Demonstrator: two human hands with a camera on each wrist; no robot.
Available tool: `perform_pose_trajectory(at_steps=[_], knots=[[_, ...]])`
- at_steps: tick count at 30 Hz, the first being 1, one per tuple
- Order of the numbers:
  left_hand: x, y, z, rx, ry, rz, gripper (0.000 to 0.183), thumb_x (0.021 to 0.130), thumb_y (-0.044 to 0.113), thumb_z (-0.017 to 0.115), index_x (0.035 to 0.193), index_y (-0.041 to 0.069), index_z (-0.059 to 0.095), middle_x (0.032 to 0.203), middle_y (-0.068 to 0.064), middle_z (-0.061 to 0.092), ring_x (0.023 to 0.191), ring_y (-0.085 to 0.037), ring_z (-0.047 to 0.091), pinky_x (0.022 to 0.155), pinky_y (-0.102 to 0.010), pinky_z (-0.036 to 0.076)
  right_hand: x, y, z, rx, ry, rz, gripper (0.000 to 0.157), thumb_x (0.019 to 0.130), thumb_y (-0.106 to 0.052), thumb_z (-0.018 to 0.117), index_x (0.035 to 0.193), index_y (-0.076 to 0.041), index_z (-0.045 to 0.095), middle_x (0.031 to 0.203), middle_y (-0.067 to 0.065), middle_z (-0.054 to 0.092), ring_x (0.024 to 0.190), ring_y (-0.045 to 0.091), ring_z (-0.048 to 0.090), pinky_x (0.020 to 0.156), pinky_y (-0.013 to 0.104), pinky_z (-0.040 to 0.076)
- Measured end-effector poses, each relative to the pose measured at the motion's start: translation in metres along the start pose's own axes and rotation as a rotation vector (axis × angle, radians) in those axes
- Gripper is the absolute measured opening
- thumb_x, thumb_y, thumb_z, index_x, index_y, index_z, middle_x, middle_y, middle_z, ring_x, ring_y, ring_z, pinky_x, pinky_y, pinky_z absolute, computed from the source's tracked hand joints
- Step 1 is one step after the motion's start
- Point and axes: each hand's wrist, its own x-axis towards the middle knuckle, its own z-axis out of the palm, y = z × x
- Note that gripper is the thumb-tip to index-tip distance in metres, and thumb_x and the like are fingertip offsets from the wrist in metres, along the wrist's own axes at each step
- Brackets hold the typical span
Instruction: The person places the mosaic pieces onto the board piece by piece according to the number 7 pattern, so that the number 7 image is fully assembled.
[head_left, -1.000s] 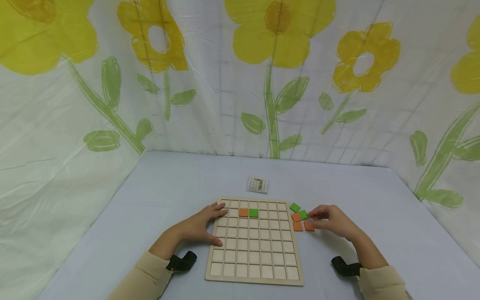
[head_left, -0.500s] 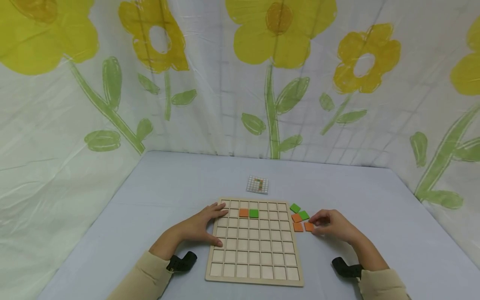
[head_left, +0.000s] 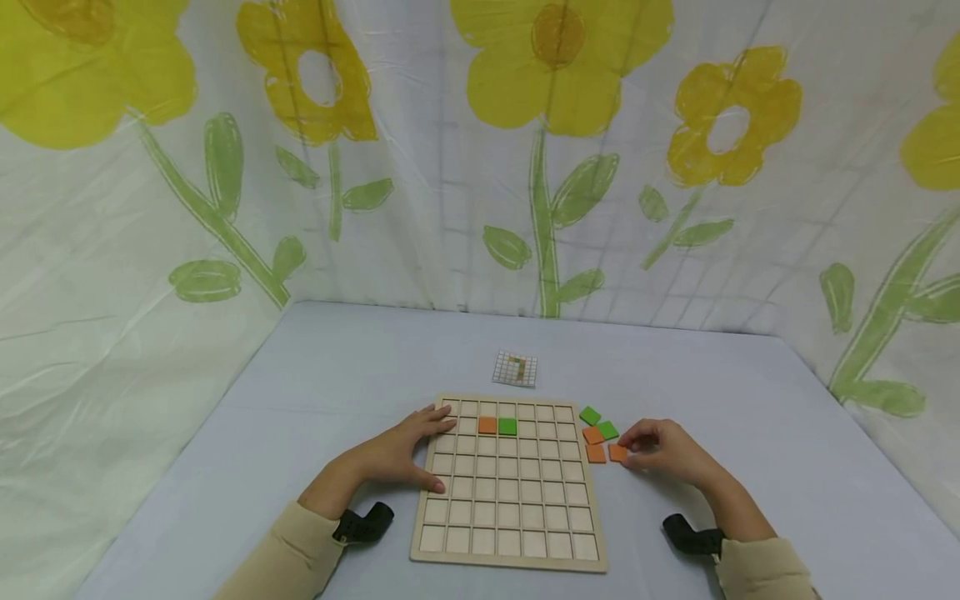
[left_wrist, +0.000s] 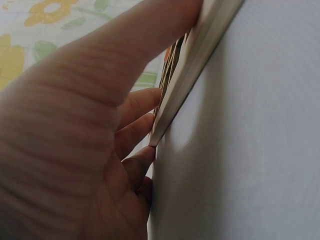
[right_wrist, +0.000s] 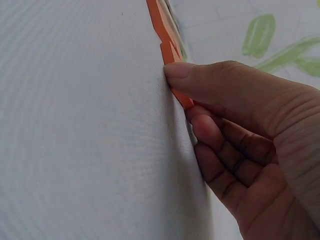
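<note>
Across the pale table (head_left: pixel 360 358) in my head view, my left hand (head_left: pixel 393 450) lies with thumb and fingers spread apart over the left edge of the gridded wooden board (head_left: pixel 508 467). On it, an orange square (head_left: pixel 487 426) and a green square (head_left: pixel 507 427) sit side by side. Right of the board, my right hand (head_left: pixel 667 450) pinches an orange tile (head_left: pixel 617 453) near four loose tiles (head_left: pixel 596 454). Through the left wrist, I see that hand touching the board's edge; through the right, thumb over the tile, more orange just beyond.
</note>
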Motion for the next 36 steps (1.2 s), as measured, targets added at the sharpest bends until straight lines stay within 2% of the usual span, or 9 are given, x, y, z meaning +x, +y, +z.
perform_pose_trajectory(at_steps=[3, 10, 22, 26, 36], knots=[[0.0, 0.0, 0.0, 0.001, -0.001, -0.002, 0.092, 0.067, 0.044, 0.081, 0.144, 0.016, 0.037, 0.157, -0.003, 0.017, 0.145, -0.033, 0.005, 0.111, -0.062, 0.015, 0.0, 0.0, 0.001, -0.022, 0.008, -0.003, 0.026, 0.075, -0.016, 0.078, 0.094, -0.002, 0.068, 0.09, 0.004, 0.066, 0.076, -0.001, 0.053, 0.067, 0.019, 0.048], [0.0, -0.001, 0.0, 0.006, -0.001, -0.005, 0.092, 0.067, 0.044, 0.081, 0.144, 0.015, 0.037, 0.157, -0.002, 0.017, 0.145, -0.033, 0.005, 0.111, -0.062, 0.015, 0.003, -0.003, -0.005, -0.024, 0.0, -0.069, 0.023, 0.076, -0.015, 0.076, 0.094, -0.004, 0.067, 0.089, 0.004, 0.065, 0.077, -0.001, 0.055, 0.067, 0.02, 0.049], [0.0, -0.001, 0.0, 0.001, -0.003, -0.008, 0.093, 0.067, 0.044, 0.081, 0.144, 0.016, 0.037, 0.157, -0.003, 0.017, 0.145, -0.033, 0.005, 0.111, -0.061, 0.016, 0.02, -0.016, -0.011, -0.034, 0.017, -0.121, 0.023, 0.077, -0.018, 0.075, 0.095, -0.006, 0.067, 0.092, 0.004, 0.067, 0.082, 0.003, 0.057, 0.071, 0.024, 0.05], [0.0, 0.0, -0.001, 0.005, -0.001, -0.006, 0.093, 0.067, 0.043, 0.081, 0.144, 0.015, 0.037, 0.157, -0.003, 0.017, 0.145, -0.033, 0.005, 0.111, -0.061, 0.016, 0.028, -0.022, -0.009, -0.025, 0.007, -0.108, 0.025, 0.077, -0.019, 0.076, 0.095, -0.005, 0.067, 0.092, 0.005, 0.067, 0.083, 0.008, 0.059, 0.072, 0.025, 0.05], [0.0, 0.002, -0.001, 0.002, 0.002, -0.004, 0.092, 0.068, 0.042, 0.081, 0.144, 0.015, 0.037, 0.157, -0.003, 0.017, 0.145, -0.033, 0.005, 0.111, -0.061, 0.016, 0.046, -0.033, 0.001, 0.049, -0.048, -0.087, 0.025, 0.078, -0.016, 0.075, 0.098, -0.003, 0.067, 0.092, 0.006, 0.066, 0.082, 0.01, 0.058, 0.069, 0.025, 0.049]])
